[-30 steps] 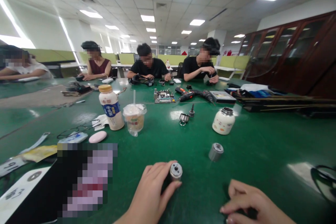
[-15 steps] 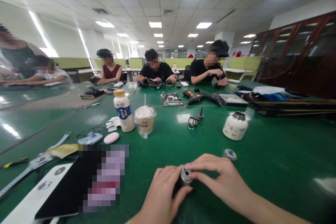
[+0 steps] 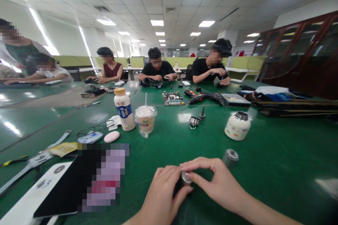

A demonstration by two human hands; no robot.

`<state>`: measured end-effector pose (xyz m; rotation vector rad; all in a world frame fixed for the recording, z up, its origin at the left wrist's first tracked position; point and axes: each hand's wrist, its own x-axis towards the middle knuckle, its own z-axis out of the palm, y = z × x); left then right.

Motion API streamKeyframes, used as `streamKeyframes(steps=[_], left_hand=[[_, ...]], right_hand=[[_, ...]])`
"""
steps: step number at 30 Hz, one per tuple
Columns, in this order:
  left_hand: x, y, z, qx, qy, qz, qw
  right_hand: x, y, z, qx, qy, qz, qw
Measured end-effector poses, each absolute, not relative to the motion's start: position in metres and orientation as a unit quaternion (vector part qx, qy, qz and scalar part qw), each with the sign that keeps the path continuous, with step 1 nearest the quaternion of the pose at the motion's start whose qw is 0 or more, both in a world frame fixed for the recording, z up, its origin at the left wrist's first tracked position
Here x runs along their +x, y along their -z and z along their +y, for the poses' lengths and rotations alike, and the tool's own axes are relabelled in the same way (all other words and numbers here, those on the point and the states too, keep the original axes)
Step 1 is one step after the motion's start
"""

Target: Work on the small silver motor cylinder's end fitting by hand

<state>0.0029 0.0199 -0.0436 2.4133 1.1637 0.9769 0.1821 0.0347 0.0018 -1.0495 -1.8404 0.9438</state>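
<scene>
A small silvery metal cylinder [image 3: 186,178] stands upright at the front of the green table, with its lower part partly hidden. My left hand [image 3: 164,190] curls round its side, thumb towards the front and fingers behind. From the right, my right hand [image 3: 211,179] pinches the cylinder's top between thumb and index finger, covering part of the upper face. A second metal cylinder [image 3: 231,157] stands just beyond my right hand, untouched. Farther back are a cream-coloured jar without a lid [image 3: 237,126], a metal lid with a ring [image 3: 194,122] and a dark stopper-like part [image 3: 202,113].
A tablet [image 3: 63,186] lies at the left, near a pink oval case [image 3: 112,136]. A drink bottle [image 3: 124,110] and a plastic cup [image 3: 146,121] stand behind. Beyond are a circuit board [image 3: 173,98] and power drills [image 3: 203,97]. Several people sit across the table.
My right fingertips have shifted left over the cylinder's top, hiding the dark hole seen there before. More of the second cylinder's side now shows. My left hand keeps its hold.
</scene>
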Motion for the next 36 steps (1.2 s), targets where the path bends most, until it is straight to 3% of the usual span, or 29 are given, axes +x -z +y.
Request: streamKeyframes(steps=[13,19,25,32,36], left_hand=[[0.002,0.04,0.019,0.843,-0.311,0.409,0.162],[0.003,0.041,0.02,0.839,-0.317,0.41,0.165],[0.001,0.043,0.02,0.842,-0.323,0.403,0.157],[0.002,0.044,0.021,0.844,-0.316,0.408,0.144],[0.001,0.043,0.021,0.846,-0.308,0.411,0.141]], right_hand=[[0.195,0.015,0.033,-0.376,-0.375,-0.687,0.495],[0.185,0.013,0.033,-0.41,-0.38,-0.702,0.441],[0.18,0.01,0.033,-0.434,-0.385,-0.677,0.453],[0.188,0.014,0.047,-0.414,-0.355,-0.63,0.553],[0.202,0.032,0.061,-0.458,-0.331,-0.661,0.494]])
